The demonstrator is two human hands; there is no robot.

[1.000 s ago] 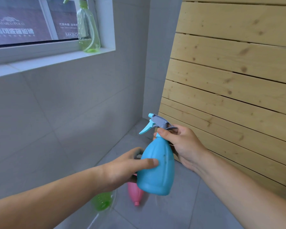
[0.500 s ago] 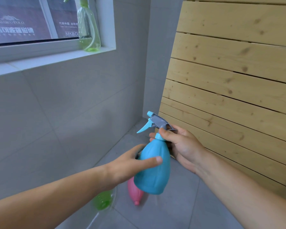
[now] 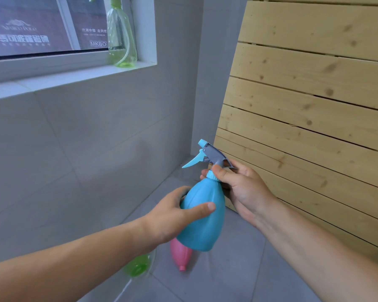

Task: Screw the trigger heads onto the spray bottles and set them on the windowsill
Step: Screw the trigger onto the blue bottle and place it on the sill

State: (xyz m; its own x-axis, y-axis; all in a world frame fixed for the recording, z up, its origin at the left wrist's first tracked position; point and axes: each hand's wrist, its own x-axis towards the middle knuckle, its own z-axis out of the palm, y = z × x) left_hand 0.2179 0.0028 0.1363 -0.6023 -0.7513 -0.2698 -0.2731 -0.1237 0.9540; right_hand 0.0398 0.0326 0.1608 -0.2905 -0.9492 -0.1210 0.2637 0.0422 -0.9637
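A blue spray bottle [image 3: 203,223] is held in mid-air, tilted slightly right. My left hand [image 3: 172,216] wraps its belly. My right hand [image 3: 242,188] pinches the collar under the grey-and-blue trigger head [image 3: 210,154], which sits on the bottle's neck with its nozzle pointing left. A clear green spray bottle [image 3: 121,38] with its head on stands at the right end of the windowsill [image 3: 52,80]. On the floor below my hands lie a pink bottle [image 3: 180,255] without a head and a green bottle [image 3: 138,265], both partly hidden by my left arm.
A slatted wooden panel [image 3: 314,105] leans against the wall on the right, close behind my right hand. Grey tiled wall [image 3: 85,153] runs under the window, meeting the grey floor [image 3: 227,269] in a corner ahead.
The blue bottle has risen a little and its base has swung left. My right thumb has shifted around the collar under the trigger head. My left thumb has slid across the bottle's belly.
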